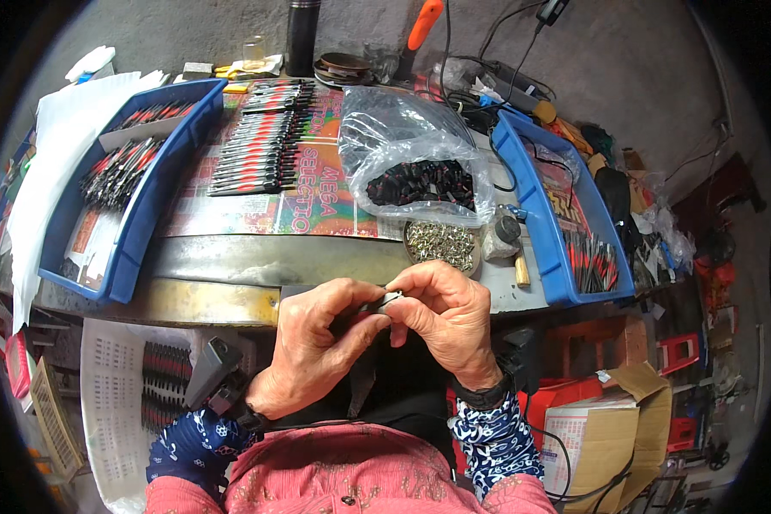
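Note:
My left hand (313,347) and my right hand (441,317) meet just in front of the table edge, both pinching one small black and red part with a metal tip (384,301). The fingers hide most of it. Just beyond my hands a small round dish of shiny metal pieces (441,243) sits on the table. Behind the dish lies a clear plastic bag (407,150) holding many black and red parts. Rows of finished black and red pieces (261,141) lie on a printed sheet at the table's middle.
A blue tray (141,201) with more black and red pieces stands at left, another blue tray (544,231) at right. White paper (60,154) lies far left. Tools and cables crowd the back edge. A white basket (111,394) and cardboard box (604,433) sit below.

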### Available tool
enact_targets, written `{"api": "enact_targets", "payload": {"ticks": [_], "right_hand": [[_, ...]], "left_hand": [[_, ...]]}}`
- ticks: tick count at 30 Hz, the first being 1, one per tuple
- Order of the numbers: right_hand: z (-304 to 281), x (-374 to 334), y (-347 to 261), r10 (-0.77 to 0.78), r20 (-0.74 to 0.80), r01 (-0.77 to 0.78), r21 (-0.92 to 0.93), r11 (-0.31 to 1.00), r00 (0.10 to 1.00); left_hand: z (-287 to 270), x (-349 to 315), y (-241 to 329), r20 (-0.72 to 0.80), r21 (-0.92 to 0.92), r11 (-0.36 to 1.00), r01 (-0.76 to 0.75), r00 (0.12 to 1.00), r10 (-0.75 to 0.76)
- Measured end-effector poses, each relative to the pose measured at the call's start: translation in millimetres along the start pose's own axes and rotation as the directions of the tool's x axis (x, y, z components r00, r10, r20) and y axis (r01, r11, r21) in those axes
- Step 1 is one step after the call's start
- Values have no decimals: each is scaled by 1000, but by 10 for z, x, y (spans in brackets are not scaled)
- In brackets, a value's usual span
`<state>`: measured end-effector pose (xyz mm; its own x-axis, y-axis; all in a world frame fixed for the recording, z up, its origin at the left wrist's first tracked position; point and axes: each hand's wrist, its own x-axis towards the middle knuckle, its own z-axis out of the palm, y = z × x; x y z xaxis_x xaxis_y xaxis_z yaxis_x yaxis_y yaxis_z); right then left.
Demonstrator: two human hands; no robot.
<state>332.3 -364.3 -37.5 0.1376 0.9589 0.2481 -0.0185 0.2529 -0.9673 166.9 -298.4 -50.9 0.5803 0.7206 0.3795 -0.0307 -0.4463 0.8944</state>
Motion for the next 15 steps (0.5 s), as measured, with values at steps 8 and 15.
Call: {"api": "enact_targets", "payload": {"ticks": [8, 15], "right_hand": [[-485, 338, -138, 5, -45, -25, -467, 884, 999], [-1034, 866, 51, -316, -14, 43, -984, 172, 949]], "left_hand": [[-80, 37, -43, 21, 133, 988, -80, 997, 78], [-157, 67, -124, 34, 173, 983, -54, 998, 49]]}}
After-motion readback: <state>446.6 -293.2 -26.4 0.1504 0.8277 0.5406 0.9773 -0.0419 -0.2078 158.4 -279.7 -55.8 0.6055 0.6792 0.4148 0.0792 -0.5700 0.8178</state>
